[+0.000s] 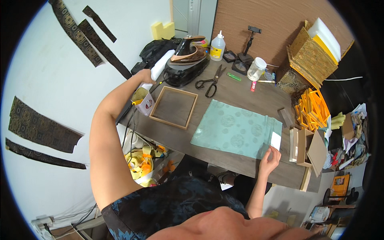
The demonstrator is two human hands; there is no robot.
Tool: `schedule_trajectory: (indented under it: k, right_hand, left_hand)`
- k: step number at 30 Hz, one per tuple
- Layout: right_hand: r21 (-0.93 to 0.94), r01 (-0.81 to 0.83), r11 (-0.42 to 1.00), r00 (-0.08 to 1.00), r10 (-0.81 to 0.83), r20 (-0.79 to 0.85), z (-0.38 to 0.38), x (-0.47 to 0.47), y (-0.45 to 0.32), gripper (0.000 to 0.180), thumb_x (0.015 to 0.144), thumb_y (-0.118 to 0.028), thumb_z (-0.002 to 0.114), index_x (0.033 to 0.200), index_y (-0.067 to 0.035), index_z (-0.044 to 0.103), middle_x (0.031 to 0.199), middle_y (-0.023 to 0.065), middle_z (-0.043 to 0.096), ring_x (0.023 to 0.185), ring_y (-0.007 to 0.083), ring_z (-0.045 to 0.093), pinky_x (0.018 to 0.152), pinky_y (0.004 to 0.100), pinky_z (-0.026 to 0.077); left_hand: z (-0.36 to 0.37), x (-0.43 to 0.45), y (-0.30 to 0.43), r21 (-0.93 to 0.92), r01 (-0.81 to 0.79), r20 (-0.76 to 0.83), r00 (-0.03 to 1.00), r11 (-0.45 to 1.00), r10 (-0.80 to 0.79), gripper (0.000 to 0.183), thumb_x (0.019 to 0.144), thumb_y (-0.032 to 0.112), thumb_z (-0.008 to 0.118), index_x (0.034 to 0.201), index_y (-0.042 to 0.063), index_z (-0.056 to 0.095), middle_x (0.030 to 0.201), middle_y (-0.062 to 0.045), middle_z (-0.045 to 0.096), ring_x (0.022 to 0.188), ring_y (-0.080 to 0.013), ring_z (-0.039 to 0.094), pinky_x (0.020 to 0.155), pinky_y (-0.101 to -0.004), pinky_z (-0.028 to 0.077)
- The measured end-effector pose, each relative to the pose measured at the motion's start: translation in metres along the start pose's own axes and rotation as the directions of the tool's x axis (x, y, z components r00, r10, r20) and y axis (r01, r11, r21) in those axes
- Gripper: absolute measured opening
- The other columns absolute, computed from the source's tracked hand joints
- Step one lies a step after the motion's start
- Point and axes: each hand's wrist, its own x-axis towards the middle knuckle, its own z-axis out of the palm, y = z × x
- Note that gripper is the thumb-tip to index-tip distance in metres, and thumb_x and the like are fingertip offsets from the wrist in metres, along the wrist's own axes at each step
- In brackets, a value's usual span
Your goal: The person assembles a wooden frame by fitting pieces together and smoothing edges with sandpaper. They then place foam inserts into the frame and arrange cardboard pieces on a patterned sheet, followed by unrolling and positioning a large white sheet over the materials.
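Note:
My left hand (146, 76) reaches to the table's far left corner, its fingers around the near end of a long white roll (162, 64), beside the steam iron (189, 54) on its black base. On the right, my right hand (270, 160) holds the lower edge of a small white card (275, 141) between thumb and fingers. The card lies over the right edge of a light green patterned fabric piece (234, 129), which is spread on the grey table. Left of the fabric lies a square wooden frame (192, 115). Black-handled scissors (213, 81) lie above, their blades pointing away.
Near my left forearm stands a tin with a yellow-handled tool (147, 105). A glue bottle (217, 49), a phone stand (246, 54) and a white-lidded jar (256, 69) line the back. Cardboard box parts (304, 147) and stacked orange frames (312, 109) occupy the right side.

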Motion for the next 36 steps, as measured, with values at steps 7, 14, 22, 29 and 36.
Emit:
schedule_trajectory:
  k: [7,14,22,29,36]
  right_hand:
    - [-0.024,-0.029,0.999,1.0,0.029,-0.002,-0.002,0.001,0.002,0.011,0.094,-0.003,0.064,0.101,0.0,0.072,0.101,0.0142,0.07,0.102,0.0316,0.063,0.093,0.0423,0.05]
    - [-0.021,0.005,1.0,1.0,-0.005,-0.024,0.002,0.001,0.003,0.01,0.091,-0.003,0.066,0.098,-0.002,0.073,0.1,0.0146,0.071,0.099,0.0334,0.064,0.092,0.0437,0.051]
    - [-0.085,-0.074,0.994,0.997,0.077,0.027,0.002,0.007,0.014,0.019,0.088,-0.008,0.069,0.105,-0.002,0.072,0.108,0.015,0.068,0.104,0.0361,0.062,0.095,0.0448,0.049]
    - [-0.41,-0.302,0.861,0.929,0.362,0.075,-0.005,0.019,0.035,0.071,0.075,-0.031,0.088,0.133,-0.001,0.06,0.127,0.0203,0.06,0.117,0.0428,0.058,0.098,0.0499,0.05]
    - [-0.25,-0.493,0.833,0.812,0.544,0.21,-0.025,0.043,0.041,0.062,0.079,-0.032,0.085,0.124,0.006,0.065,0.111,0.0264,0.073,0.107,0.0389,0.071,0.092,0.0437,0.055]
  left_hand:
    - [-0.046,-0.019,0.029,0.093,0.01,-0.065,0.998,0.996,-0.004,0.063,0.066,0.049,0.084,0.102,-0.001,0.076,0.109,-0.024,0.074,0.102,-0.0359,0.073,0.09,-0.0433,0.058]
    - [-0.151,-0.066,-0.003,0.017,-0.123,-0.105,0.987,0.992,0.124,0.058,0.061,0.044,0.08,0.094,-0.002,0.077,0.097,-0.026,0.075,0.09,-0.0366,0.074,0.079,-0.044,0.058]
    - [-0.17,-0.264,0.018,-0.263,-0.209,-0.514,0.857,0.942,0.047,0.063,0.075,0.014,0.072,0.134,0.0,0.059,0.105,-0.019,0.071,0.094,-0.033,0.07,0.087,-0.043,0.055]
    - [-0.101,-0.365,0.124,-0.973,-0.137,-0.152,0.986,0.184,-0.073,0.087,0.072,0.007,0.07,0.153,0.002,0.04,0.124,-0.017,0.061,0.094,-0.0223,0.066,0.067,-0.0369,0.063]
    - [-0.042,-0.325,0.279,-0.994,-0.087,-0.06,0.943,0.069,0.327,0.068,0.076,0.003,0.074,0.139,0.003,0.05,0.117,-0.008,0.063,0.11,-0.0177,0.059,0.097,-0.0325,0.047]
